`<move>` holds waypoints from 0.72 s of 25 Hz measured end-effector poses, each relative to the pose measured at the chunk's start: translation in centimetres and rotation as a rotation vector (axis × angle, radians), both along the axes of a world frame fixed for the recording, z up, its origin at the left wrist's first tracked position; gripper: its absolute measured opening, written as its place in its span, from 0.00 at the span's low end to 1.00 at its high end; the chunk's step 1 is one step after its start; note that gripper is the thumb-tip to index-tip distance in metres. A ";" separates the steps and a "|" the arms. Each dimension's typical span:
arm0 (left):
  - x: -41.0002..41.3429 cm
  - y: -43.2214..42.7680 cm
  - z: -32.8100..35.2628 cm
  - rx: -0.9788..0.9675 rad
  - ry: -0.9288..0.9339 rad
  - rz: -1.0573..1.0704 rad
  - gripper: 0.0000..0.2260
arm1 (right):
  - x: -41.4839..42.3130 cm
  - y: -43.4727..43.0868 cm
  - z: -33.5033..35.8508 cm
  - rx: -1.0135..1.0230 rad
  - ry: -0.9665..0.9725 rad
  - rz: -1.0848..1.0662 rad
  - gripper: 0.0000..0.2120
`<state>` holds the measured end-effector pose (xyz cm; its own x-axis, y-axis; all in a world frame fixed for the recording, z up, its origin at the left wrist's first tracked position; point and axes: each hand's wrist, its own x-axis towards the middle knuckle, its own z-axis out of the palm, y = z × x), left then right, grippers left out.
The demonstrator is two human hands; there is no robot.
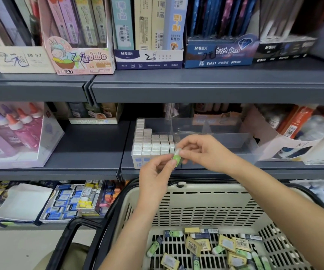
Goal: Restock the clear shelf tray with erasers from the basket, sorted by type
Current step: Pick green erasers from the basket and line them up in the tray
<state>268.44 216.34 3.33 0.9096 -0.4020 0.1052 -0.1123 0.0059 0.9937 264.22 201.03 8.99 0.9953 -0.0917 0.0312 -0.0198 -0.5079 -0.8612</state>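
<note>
The clear shelf tray sits on the middle shelf, split by dividers. Its left compartment holds rows of white erasers; the compartments to the right look bare. In front of the tray, my left hand and my right hand both pinch one green eraser between their fingertips. Below, the beige basket holds several loose erasers, some green, some yellow, some dark blue.
Glue bottles in a pink box stand at the left of the same shelf. A white carton leans against the tray's right side. The upper shelf carries pencil lead boxes. The lower shelf holds more eraser boxes.
</note>
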 end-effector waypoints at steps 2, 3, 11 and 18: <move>0.0 0.1 0.0 0.068 -0.088 0.055 0.09 | -0.2 -1.0 0.4 0.020 -0.030 -0.053 0.03; 0.2 0.4 0.1 0.093 -0.134 0.122 0.09 | -0.2 -1.7 0.7 0.035 -0.060 -0.118 0.03; 2.0 1.4 -0.8 0.377 -0.241 0.441 0.17 | 0.8 -2.6 -1.4 -0.378 0.095 -0.176 0.02; 2.1 1.3 -1.3 0.322 -0.213 0.393 0.17 | 1.0 -2.3 -2.2 -0.538 0.180 -0.078 0.12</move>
